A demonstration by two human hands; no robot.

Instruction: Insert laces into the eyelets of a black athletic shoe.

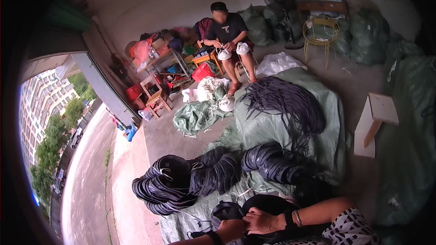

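Ahead and to the left of the hands sat a stack of dark curved pieces (159, 188). The left hand (231, 228) met the right hand (262, 221), both curled closed on a dark cloth piece (225, 209); the exact pinch was hidden. Good work here probably called for the left fingers to keep the edge steady and taut while the right ones worked close beside, without creasing it. The piece, poking out just beyond the left hand, looked soft and rounded; where it ended beneath the right hand could not be told.
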